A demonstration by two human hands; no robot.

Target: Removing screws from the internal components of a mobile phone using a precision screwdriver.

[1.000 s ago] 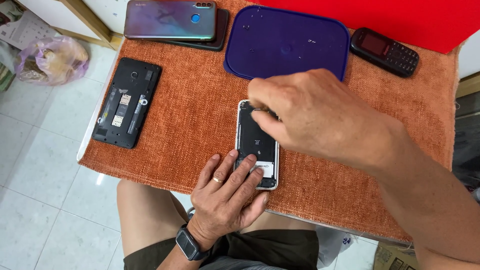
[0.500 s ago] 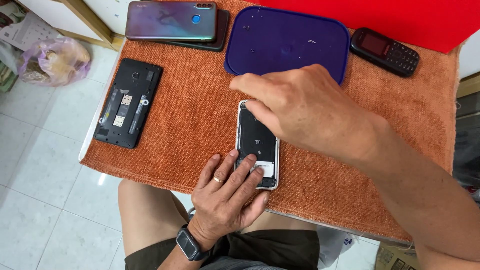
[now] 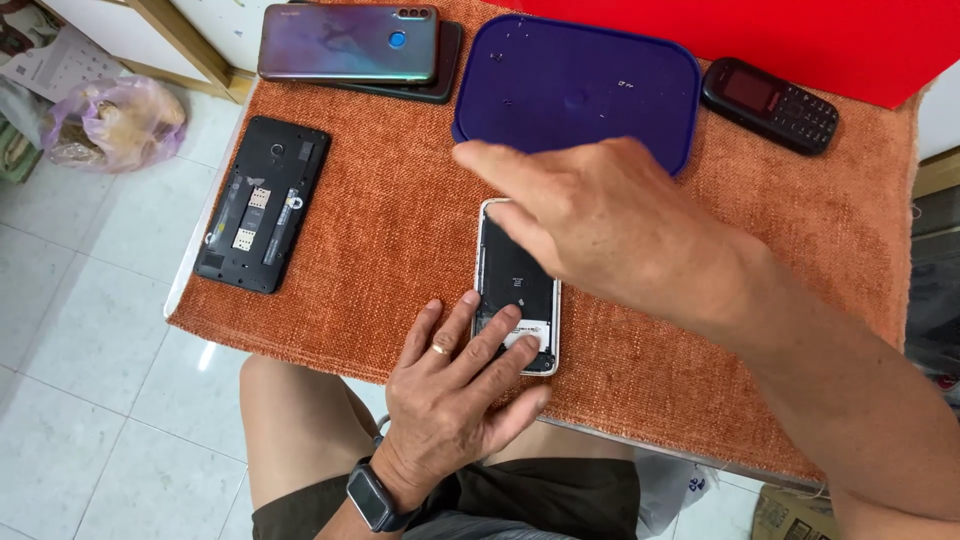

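An opened white-framed phone, back cover off, lies face down on the near part of an orange cloth. The left hand rests flat on the phone's near end, fingers slightly spread, apparently pinning it so it cannot slide. The right hand reaches across the phone's far end, index finger extended past its far left corner; whether thumb and remaining fingers pinch anything underneath cannot be told, since the hand hides that end. Beyond the phone lies a dark blue lid; far left of it, a black phone with exposed interior; beyond that, stacked smartphones; far right, a keypad phone.
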